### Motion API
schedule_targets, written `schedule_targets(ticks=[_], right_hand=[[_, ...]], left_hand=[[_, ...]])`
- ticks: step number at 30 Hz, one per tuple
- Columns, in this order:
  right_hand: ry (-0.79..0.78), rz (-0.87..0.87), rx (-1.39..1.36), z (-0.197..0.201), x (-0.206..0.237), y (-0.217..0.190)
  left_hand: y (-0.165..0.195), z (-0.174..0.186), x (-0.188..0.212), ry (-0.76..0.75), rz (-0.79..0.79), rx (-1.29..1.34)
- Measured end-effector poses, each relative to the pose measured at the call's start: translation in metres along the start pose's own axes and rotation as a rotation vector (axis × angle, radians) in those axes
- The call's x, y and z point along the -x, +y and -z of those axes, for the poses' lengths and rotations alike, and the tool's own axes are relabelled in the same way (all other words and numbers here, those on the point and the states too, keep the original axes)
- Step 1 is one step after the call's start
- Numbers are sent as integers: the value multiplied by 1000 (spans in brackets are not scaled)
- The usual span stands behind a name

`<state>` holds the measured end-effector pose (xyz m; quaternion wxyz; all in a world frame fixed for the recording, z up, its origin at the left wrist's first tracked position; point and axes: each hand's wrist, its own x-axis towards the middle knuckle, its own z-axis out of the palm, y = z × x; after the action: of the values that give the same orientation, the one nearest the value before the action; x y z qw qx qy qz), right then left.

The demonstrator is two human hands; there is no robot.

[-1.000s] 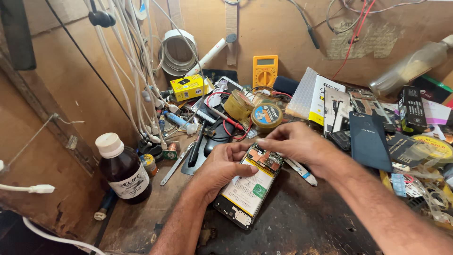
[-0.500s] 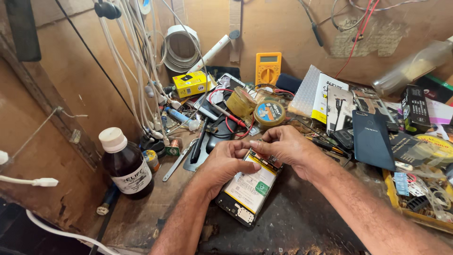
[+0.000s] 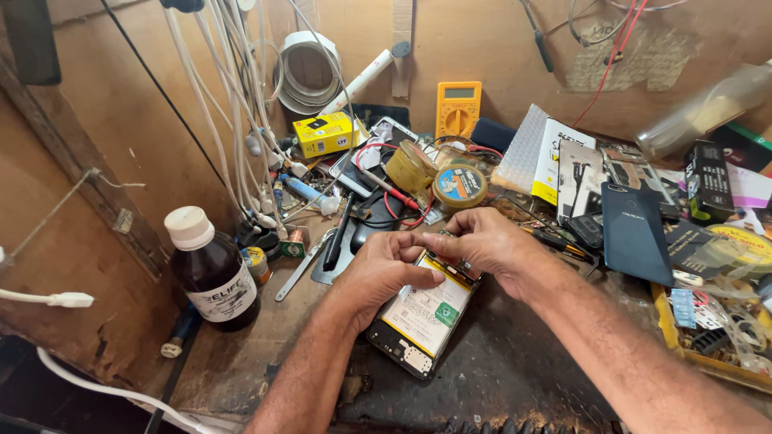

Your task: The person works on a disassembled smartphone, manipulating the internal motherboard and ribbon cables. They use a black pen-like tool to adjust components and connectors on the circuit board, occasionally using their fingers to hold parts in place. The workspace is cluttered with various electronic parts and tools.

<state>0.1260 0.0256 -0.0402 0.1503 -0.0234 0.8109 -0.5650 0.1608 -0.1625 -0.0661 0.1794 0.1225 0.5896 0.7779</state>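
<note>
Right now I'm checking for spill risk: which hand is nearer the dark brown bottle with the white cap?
Left. The left hand rests on the opened phone, to the right of the dark brown bottle; the right hand lies farther right, at the phone's top edge.

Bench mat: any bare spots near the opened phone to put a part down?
Bare dark mat shows right of the opened phone, under the right forearm, and a wood strip lies between the brown bottle and the left hand. Behind the right hand, tools and tape rolls crowd the bench.

Opened phone (image 3: 425, 317), battery up, flat on bench
</note>
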Motion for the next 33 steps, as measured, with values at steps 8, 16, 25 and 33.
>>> schedule_targets(ticks=[8,16,25,33], right_hand=[[65,43,43,-7,-5,7],[42,101,75,-5,1,-1],[279,204,127,21,19,8],[187,250,230,16,29,4]], left_hand=[[-9,2,-4,13,-6,35],[-11,6,-6,-25,-89,45],[-8,5,-5,75,58,185],[6,-5,6,55,6,203]])
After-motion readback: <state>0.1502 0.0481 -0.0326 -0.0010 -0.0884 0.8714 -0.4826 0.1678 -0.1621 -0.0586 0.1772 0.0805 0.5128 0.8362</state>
